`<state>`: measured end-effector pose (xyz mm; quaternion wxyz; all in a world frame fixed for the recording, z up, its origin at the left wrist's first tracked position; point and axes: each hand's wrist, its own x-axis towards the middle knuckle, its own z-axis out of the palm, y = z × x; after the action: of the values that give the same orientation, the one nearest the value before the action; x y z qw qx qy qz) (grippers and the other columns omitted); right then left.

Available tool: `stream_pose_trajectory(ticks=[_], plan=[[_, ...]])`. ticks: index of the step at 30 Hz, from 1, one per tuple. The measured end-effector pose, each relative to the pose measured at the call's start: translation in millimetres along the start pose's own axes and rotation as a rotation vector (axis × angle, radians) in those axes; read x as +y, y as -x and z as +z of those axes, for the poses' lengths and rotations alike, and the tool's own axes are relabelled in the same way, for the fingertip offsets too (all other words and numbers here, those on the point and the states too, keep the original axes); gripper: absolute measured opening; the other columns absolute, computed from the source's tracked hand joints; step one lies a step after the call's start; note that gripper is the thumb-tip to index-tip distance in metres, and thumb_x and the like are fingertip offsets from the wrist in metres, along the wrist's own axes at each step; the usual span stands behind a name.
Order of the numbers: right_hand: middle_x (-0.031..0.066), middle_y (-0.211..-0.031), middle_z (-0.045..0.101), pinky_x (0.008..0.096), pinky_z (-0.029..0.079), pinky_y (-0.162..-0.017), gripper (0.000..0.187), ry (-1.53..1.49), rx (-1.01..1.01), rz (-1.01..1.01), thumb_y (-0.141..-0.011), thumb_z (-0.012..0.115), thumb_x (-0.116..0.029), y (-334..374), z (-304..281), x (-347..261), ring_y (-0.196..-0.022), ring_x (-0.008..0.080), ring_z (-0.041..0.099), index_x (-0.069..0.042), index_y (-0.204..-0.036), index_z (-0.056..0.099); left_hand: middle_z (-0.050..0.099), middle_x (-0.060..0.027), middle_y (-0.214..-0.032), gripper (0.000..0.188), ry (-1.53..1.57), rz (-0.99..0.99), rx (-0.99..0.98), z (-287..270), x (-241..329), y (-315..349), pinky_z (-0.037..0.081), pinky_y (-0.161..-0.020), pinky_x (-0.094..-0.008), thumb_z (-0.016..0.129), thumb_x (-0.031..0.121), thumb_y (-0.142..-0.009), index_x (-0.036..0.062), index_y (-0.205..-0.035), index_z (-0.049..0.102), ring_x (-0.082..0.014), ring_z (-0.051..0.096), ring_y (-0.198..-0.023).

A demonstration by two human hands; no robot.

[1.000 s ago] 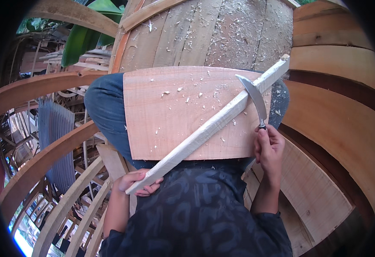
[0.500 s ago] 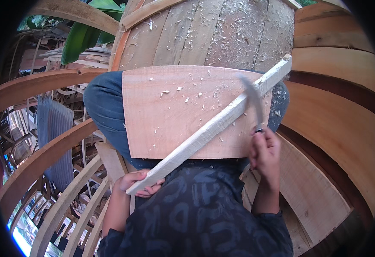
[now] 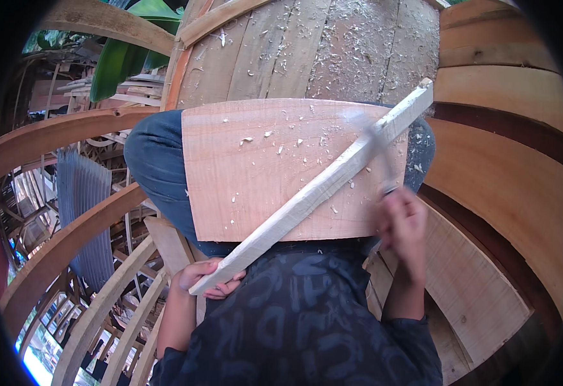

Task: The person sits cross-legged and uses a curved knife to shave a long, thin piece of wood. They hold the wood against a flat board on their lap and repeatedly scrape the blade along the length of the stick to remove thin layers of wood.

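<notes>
A long pale strip of wood (image 3: 307,196) runs slantwise from lower left to upper right across a flat wooden board (image 3: 249,174) on my lap. Its lower end is gripped by my left hand (image 3: 212,278), fingers wrapped beneath and thumb on top. My right hand (image 3: 404,222), right of the board, is closed around the handle of a curved-bladed knife (image 3: 382,153). Motion smears the blade, which crosses the strip's upper part; whether it touches the wood I cannot tell. Small wood chips (image 3: 247,140) lie scattered over the board.
Ahead lies a plank floor (image 3: 288,55) strewn with shavings. Curved planks (image 3: 500,154) form a wall at the right, with a loose plank (image 3: 468,283) beside my right arm. Curved wooden ribs (image 3: 69,241), a corrugated sheet (image 3: 85,212) and green leaves (image 3: 124,61) are at the left.
My right hand has shifted slightly right and down, and the knife's blade is more blurred. My left hand keeps its hold; the strip has barely moved.
</notes>
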<state>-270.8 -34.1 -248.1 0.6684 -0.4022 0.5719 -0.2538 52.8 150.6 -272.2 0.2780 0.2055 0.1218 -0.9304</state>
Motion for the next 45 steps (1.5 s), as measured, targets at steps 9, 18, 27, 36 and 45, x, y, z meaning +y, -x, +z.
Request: stream_pose_trajectory(ticks=[9, 18, 27, 36, 45], plan=[[-0.0019, -0.051, 0.045, 0.0191, 0.026, -0.029, 0.019, -0.134, 0.384, -0.061, -0.093, 0.05, -0.02, -23.1, -29.5, -10.3, -0.032, 0.0041, 0.036, -0.003, -0.089, 0.055, 0.041, -0.0044, -0.067, 0.061, 0.056, 0.0, -0.02, -6.8, -5.8, 4.6, 0.031, -0.035, -0.0169, 0.055, 0.047, -0.084, -0.0087, -0.103, 0.04, -0.005, 0.039, -0.042], [-0.001, -0.051, 0.049, 0.0192, 0.026, -0.03, 0.027, -0.015, 0.008, 0.033, -0.087, 0.057, -0.009, -3.8, -11.9, -8.2, -0.033, 0.0042, 0.039, -0.002, -0.109, 0.043, 0.042, -0.0025, -0.068, 0.056, -0.037, -0.014, -0.007, 1.5, 1.0, 4.8, 0.029, -0.036, -0.016, 0.063, 0.036, -0.078, -0.0072, -0.105, 0.039, -0.0036, 0.038, -0.044], [-0.0001, -0.062, 0.049, 0.0176, 0.032, -0.038, 0.023, 0.039, 0.094, -0.295, -0.089, 0.049, -0.006, -8.8, 20.6, 1.1, -0.044, 0.0044, 0.042, -0.003, -0.111, 0.041, 0.042, -0.0003, -0.068, 0.048, -0.327, 0.006, 0.063, 42.7, 26.4, 30.6, 0.029, -0.039, -0.0158, 0.069, 0.014, -0.072, -0.0021, -0.105, 0.038, -0.0023, 0.038, -0.05], [0.0097, -0.055, 0.052, 0.032, 0.04, -0.047, 0.015, 0.66, 0.081, -0.566, -0.082, 0.063, -0.015, -14.9, 50.0, -40.9, -0.047, 0.0225, 0.053, -0.003, -0.089, 0.056, 0.041, -0.0023, -0.071, 0.041, -0.281, 0.115, 0.044, 53.6, 56.2, -2.7, 0.032, -0.04, -0.0184, 0.06, 0.003, -0.068, 0.0022, -0.1, 0.035, -0.0057, 0.04, -0.047], [0.0166, -0.058, 0.056, 0.042, 0.045, -0.05, 0.028, 0.964, 0.098, -0.543, -0.088, 0.054, -0.03, -25.6, 47.1, -24.1, -0.055, 0.0346, 0.058, -0.004, -0.079, 0.054, 0.038, -0.0025, -0.074, 0.042, -0.128, -0.011, -0.018, 47.0, 43.4, -16.3, 0.033, -0.042, -0.0203, 0.053, 0.001, -0.065, 0.0048, -0.102, 0.033, -0.0068, 0.038, -0.048]])
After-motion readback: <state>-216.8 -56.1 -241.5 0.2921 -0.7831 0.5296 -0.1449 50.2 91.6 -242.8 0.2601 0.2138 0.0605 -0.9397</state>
